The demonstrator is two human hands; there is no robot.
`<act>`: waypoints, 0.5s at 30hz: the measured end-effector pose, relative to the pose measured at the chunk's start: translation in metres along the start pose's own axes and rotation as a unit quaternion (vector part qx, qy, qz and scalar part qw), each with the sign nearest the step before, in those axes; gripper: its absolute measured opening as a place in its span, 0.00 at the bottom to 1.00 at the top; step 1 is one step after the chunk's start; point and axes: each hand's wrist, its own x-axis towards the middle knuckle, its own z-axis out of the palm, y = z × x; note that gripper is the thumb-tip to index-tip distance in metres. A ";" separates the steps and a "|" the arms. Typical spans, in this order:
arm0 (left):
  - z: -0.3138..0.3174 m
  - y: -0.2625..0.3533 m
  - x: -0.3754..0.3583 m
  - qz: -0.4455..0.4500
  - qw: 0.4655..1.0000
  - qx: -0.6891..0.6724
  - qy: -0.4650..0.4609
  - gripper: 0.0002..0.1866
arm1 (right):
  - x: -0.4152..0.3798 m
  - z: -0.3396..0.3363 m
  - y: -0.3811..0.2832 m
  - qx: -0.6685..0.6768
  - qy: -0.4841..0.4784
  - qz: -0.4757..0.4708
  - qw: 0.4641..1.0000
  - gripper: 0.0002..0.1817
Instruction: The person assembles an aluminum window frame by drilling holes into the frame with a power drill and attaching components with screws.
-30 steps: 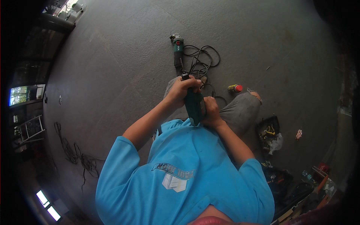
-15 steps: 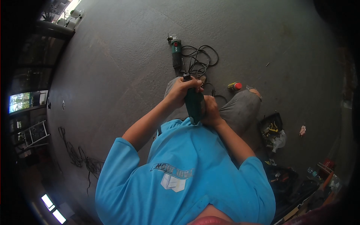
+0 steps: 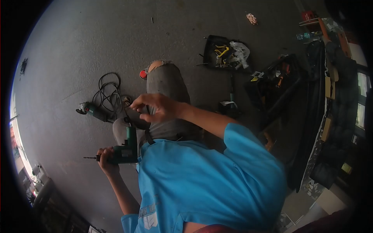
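A dark green drill [image 3: 125,153] lies sideways against the front of the blue shirt, its chuck pointing left and its handle pointing up. A thin bit [image 3: 89,157] sticks out of the chuck. My left hand [image 3: 108,160] is wrapped round the front of the drill, just behind the chuck. Above the handle and over the grey trousers [image 3: 169,85], my right hand [image 3: 157,108] is off the drill, with its fingers curved and apart. Nothing can be made out between them.
An angle grinder [image 3: 95,112] lies on the floor beside a coiled black cable [image 3: 110,91]. A red-capped can [image 3: 143,74] is by the knee. Beyond the knee are a black tray [image 3: 210,50] with tools and a plastic bag, and an open tool bag [image 3: 258,93].
The view has turned to the right. The drill now points left, and a bit shows in its chuck. My right hand has come off the drill and opened.
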 end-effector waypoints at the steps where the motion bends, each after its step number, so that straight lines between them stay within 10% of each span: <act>1: -0.005 -0.007 -0.002 -0.015 0.999 0.034 0.020 0.10 | -0.011 -0.041 0.015 -0.028 0.112 -0.008 0.993 0.13; 4: -0.023 -0.030 -0.004 -0.038 0.996 0.069 0.035 0.09 | -0.076 -0.162 0.141 -0.106 0.454 0.068 0.882 0.07; 9: -0.001 -0.024 -0.007 -0.048 0.990 0.128 0.034 0.11 | -0.153 -0.249 0.242 -0.438 0.346 0.440 0.704 0.23; 15: 0.018 -0.023 -0.011 -0.053 0.981 0.180 0.048 0.12 | -0.148 -0.276 0.283 -0.358 0.285 0.627 0.631 0.24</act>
